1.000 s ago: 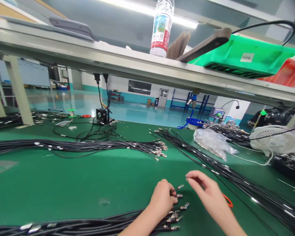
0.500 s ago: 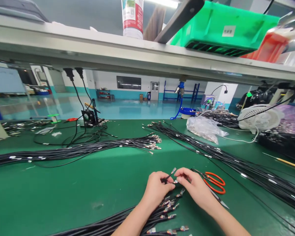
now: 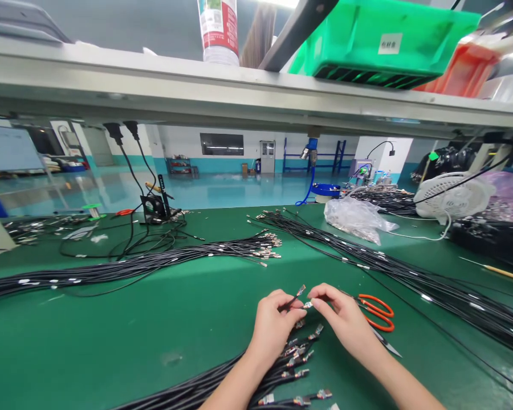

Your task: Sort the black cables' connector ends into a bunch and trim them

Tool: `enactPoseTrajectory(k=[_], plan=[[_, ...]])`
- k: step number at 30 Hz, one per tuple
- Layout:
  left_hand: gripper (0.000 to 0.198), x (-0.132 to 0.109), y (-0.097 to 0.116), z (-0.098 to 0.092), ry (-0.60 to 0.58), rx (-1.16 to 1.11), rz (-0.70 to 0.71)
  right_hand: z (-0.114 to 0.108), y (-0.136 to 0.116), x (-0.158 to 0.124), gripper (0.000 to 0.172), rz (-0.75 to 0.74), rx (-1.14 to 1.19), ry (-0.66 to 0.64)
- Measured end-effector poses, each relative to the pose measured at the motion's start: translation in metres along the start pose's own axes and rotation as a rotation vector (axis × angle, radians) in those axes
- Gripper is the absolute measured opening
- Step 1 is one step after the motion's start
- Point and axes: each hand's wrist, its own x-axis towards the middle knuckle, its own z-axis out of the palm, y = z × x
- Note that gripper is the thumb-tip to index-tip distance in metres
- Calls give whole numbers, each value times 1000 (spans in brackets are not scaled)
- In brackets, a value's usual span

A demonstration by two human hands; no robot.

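My left hand (image 3: 273, 324) pinches a black cable, whose metal-tipped end (image 3: 300, 291) sticks up past the fingers. A second small connector end (image 3: 308, 305) shows between both hands. Thumb and forefinger of my right hand (image 3: 344, 319) close on the tip of that connector; whether both ends belong to one cable I cannot tell. Below my hands lies a bundle of black cables (image 3: 222, 376) with stripped, metal-plugged ends, partly covered by my left forearm. Orange-handled scissors (image 3: 378, 313) rest beside my right hand, and a pointed metal blade (image 3: 387, 344) shows by my right wrist.
More black cable bundles lie at left (image 3: 123, 267) and right (image 3: 393, 265) on the green table (image 3: 89, 336). A plastic bag (image 3: 359, 219), a white fan (image 3: 451, 196) and a yellow-handled pick (image 3: 504, 272) are at right. A shelf (image 3: 154, 80) spans overhead, bearing a green bin (image 3: 389, 42).
Both hands have shifted slightly upward in view, still close together at the connector. The view itself has moved a little. Cables and scissors appear unmoved on the table.
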Motion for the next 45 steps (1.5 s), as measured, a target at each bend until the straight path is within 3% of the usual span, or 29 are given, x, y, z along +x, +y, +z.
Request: enactPoseTrajectory(k=[3, 8, 16, 23, 28, 45], plan=[[6, -1, 5, -2, -17, 3, 19, 1, -3, -1, 16, -14, -60, 2], [20, -3, 9, -3, -147, -34, -2, 2, -5, -1, 27, -13, -161, 25], [29, -2, -4, -2, -250, -217, -100, 2, -1, -2, 32, 53, -7, -25], [20, -2, 0, -2, -151, -200, -66, 3, -2, 0, 36, 104, 10, -45], [12, -1, 0, -1, -91, -202, -104, 3, -7, 0, 26, 126, 112, -59], [26, -1, -4, -3, -209, -413, -170, 5, -2, -4, 24, 53, 23, -28]])
